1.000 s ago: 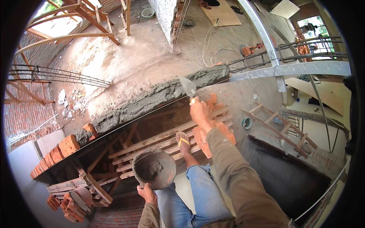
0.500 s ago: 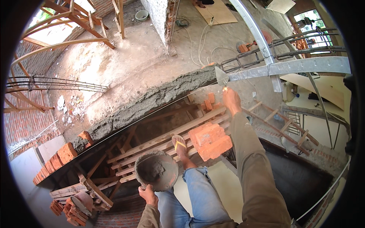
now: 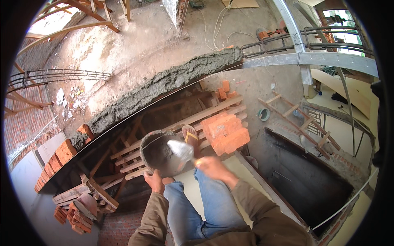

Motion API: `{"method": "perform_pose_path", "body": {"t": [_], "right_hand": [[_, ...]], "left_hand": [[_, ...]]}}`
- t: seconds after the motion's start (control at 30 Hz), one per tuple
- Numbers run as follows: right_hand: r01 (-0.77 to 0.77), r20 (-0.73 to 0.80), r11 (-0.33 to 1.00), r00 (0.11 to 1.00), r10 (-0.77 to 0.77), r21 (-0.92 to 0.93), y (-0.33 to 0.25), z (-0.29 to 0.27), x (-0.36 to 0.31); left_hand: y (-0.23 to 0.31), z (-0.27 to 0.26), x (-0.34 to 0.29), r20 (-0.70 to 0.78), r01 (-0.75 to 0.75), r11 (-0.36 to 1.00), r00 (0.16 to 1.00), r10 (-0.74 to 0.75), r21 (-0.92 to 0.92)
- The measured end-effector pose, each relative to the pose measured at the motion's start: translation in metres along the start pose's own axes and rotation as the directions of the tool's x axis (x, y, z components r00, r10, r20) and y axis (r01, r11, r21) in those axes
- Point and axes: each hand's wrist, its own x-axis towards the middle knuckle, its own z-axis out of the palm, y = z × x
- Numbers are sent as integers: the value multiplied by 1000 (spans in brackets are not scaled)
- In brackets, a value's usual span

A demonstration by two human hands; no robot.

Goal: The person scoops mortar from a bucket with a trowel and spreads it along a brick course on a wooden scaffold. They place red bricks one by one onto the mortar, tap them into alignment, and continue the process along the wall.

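A long brick wall top (image 3: 164,84) ran across the view from lower left to upper right, its upper face spread with a grey mortar bed (image 3: 135,98) along most of its length, while a row of bare red bricks (image 3: 53,162) showed at its lower left end. Beyond it lay a rough concrete floor (image 3: 135,45) with white cables and timber props at its far edge. On the near side of the wall a scaffold platform of wooden planks (image 3: 176,127) carried the person, whose sandalled foot (image 3: 191,137) rested on the boards. A stack of red bricks (image 3: 225,133) stood at the right end of the planks, close to hand for laying, and a few loose bricks lay toward the far right corner, near the wall.

The left hand (image 3: 155,182) was closed round the near rim of a round mortar pan (image 3: 164,153), holding it level in front of the knees so that the wet mix stayed inside. The right hand (image 3: 215,168), blurred, was wrapped round the handle of a trowel (image 3: 180,149), whose blade lay over the pan's right side, down among the mortar as if to scoop
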Motion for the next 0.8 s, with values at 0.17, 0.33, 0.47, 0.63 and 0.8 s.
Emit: {"method": "perform_pose_path", "body": {"t": [0.17, 0.33, 0.47, 0.63, 0.8], "right_hand": [[81, -59, 917, 996, -63, 391, 42, 66, 27], [-490, -775, 841, 432, 461, 227, 169, 2, 68], [-195, -541, 637, 383, 749, 745, 261, -32, 85], [-204, 52, 302, 894, 445, 931, 321, -52, 81], [-503, 126, 373, 710, 693, 780, 326, -65, 89]], "left_hand": [[2, -22, 12, 168, 151, 963, 979, -115, -223], [-9, -42, 17, 252, 247, 901, 954, -161, -358], [-25, -40, 17, 131, 200, 904, 978, -162, -379], [-56, -59, 29, 34, 256, 848, 962, -272, -464], [-88, -86, 33, -91, 245, 804, 934, -346, -541]]}}
